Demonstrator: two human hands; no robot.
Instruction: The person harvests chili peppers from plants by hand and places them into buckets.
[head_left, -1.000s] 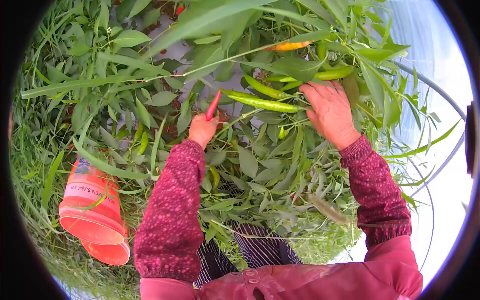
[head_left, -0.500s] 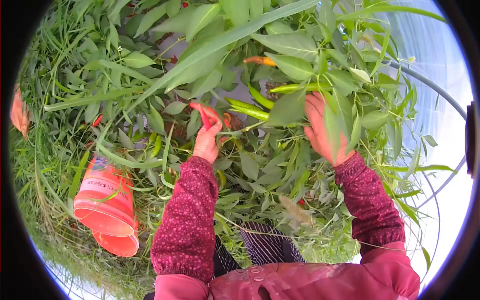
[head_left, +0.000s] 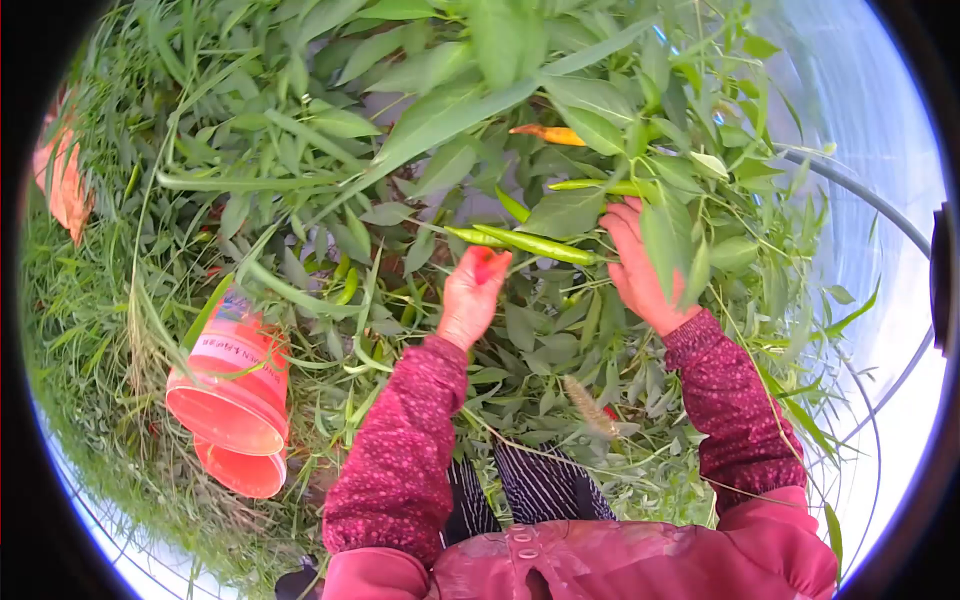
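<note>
My left hand (head_left: 472,296) is closed round a red pepper (head_left: 484,270), of which only a small part shows between the fingers. Just above and right of it, a long green pepper (head_left: 545,247) hangs on the plant, its left end close to my fingertips. My right hand (head_left: 643,268) reaches among the stems at the right end of that pepper, fingers spread and partly behind a leaf (head_left: 665,240). Higher up are another green pepper (head_left: 590,186) and an orange pepper (head_left: 550,134).
Two red buckets (head_left: 230,385) lie tipped among the grass at the left. An orange-red bag (head_left: 65,180) is at the far left edge. A grey hoop pipe (head_left: 865,195) curves beside plastic film (head_left: 850,110) at the right. Long grass blades cross the plants.
My left hand has moved right, towards the green peppers, and the red pepper is now mostly hidden in its fingers. My right hand stays near the stems. The view has shifted left.
</note>
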